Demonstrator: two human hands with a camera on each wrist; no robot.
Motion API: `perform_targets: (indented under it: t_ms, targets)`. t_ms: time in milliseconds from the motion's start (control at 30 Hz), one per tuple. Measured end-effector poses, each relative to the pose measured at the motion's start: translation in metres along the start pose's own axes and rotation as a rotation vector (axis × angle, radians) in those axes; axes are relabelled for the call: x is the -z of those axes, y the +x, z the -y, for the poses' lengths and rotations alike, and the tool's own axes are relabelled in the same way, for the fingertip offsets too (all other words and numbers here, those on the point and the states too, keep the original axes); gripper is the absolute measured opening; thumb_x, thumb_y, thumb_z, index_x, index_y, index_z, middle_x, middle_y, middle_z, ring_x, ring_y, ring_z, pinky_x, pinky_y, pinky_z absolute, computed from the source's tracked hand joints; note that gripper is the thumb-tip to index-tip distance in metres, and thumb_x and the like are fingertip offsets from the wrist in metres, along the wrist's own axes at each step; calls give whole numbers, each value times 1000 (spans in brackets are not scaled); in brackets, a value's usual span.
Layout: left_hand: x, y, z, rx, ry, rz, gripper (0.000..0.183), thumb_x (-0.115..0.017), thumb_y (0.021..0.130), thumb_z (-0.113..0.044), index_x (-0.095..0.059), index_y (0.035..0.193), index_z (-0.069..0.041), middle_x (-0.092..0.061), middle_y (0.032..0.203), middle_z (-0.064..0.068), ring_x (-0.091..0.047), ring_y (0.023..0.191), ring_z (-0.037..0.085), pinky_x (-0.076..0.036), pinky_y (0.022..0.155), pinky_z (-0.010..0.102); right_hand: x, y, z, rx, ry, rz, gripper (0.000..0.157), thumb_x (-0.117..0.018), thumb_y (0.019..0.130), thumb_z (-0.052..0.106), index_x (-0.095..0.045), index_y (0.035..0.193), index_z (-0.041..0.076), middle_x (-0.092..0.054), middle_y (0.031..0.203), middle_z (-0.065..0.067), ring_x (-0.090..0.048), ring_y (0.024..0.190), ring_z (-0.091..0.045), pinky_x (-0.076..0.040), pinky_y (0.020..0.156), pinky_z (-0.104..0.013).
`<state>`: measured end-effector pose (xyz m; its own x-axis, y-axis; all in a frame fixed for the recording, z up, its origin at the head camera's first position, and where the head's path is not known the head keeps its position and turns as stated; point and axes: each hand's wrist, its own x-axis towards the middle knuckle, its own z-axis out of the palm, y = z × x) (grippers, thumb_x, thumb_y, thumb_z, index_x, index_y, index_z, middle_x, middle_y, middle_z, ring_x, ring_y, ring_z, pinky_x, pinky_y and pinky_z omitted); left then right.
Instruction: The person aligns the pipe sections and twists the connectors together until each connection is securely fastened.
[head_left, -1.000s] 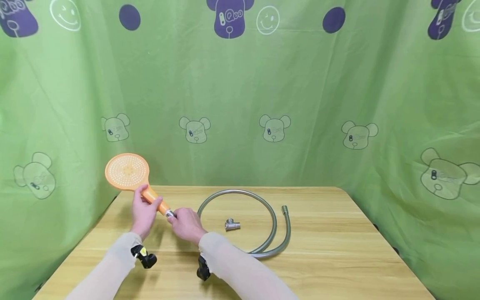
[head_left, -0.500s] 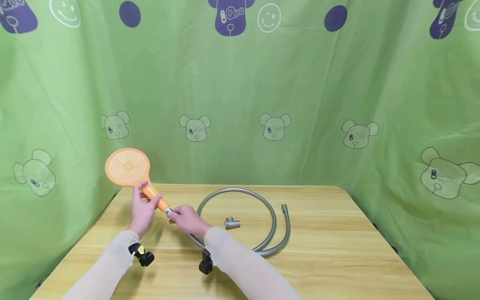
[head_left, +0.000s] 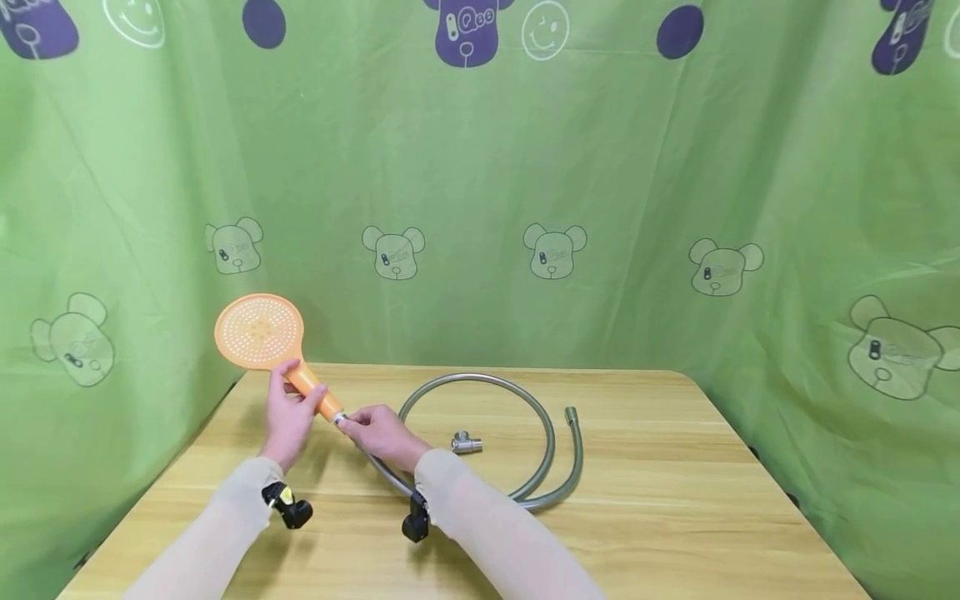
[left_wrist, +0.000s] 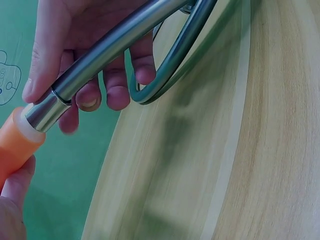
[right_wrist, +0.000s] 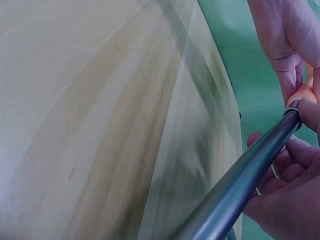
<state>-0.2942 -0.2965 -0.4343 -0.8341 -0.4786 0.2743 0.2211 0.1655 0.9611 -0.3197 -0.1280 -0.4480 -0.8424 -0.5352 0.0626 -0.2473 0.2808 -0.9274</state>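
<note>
My left hand (head_left: 290, 417) grips the orange handle of a round shower head (head_left: 258, 332), raised above the table's far left with its perforated face toward me. At the handle's lower end sits the metal end fitting (left_wrist: 48, 111) of a grey shower hose (head_left: 551, 450). My right hand (head_left: 386, 436) pinches that fitting between thumb and fingers; in the left wrist view its other fingers lie spread behind the hose. Fitting and handle meet end to end, with a pale collar between them. From the right hand the hose runs down and loops across the table.
Inside the hose loop lies a small chrome tee valve (head_left: 466, 442). The hose's free end (head_left: 572, 415) points toward the back of the wooden table (head_left: 675, 500). Green patterned cloth (head_left: 480, 167) hangs behind and at both sides.
The shower head and both hands have risen slightly in view. My right hand has shifted its fingers about the fitting, and the hose below it shows more now.
</note>
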Motion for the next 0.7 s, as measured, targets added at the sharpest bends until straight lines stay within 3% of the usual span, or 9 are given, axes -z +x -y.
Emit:
perform_targets:
  t_ms: [100, 300, 533, 700]
  targets:
    - [-1, 0, -1, -1, 6, -1, 66, -68, 93, -1, -34, 148, -12, -41, 112, 11, -58, 85, 13, -57, 72, 18, 0, -1, 0, -8, -24, -20, 27, -69, 95, 35, -73, 85, 9, -59, 72, 3, -51, 66, -11, -43, 59, -24]
    - [-2, -1, -3, -7, 15, -5, 65, -68, 93, -1, -35, 148, -12, -42, 113, 12, -58, 85, 14, -57, 71, 18, 0, -2, 3, 3, 14, 14, 34, -61, 100, 34, -71, 76, 11, -55, 65, 3, -45, 60, -11, -38, 55, -24]
    - [-2, -3, -4, -15, 59, -20, 65, -69, 93, -5, -36, 149, -12, -46, 114, 15, -56, 83, 13, -55, 68, 17, -3, -4, 6, -15, 40, 18, 33, -56, 103, 30, -74, 88, 8, -70, 90, -16, -59, 73, -19, -45, 62, -25]
    - [-3, -4, -5, -14, 75, -21, 65, -68, 94, -7, -35, 150, -13, -47, 116, 17, -54, 85, 15, -54, 68, 17, -3, -5, 6, -36, 42, -1, 33, -56, 102, 31, -75, 93, 6, -71, 94, -16, -66, 84, -30, -46, 64, -26]
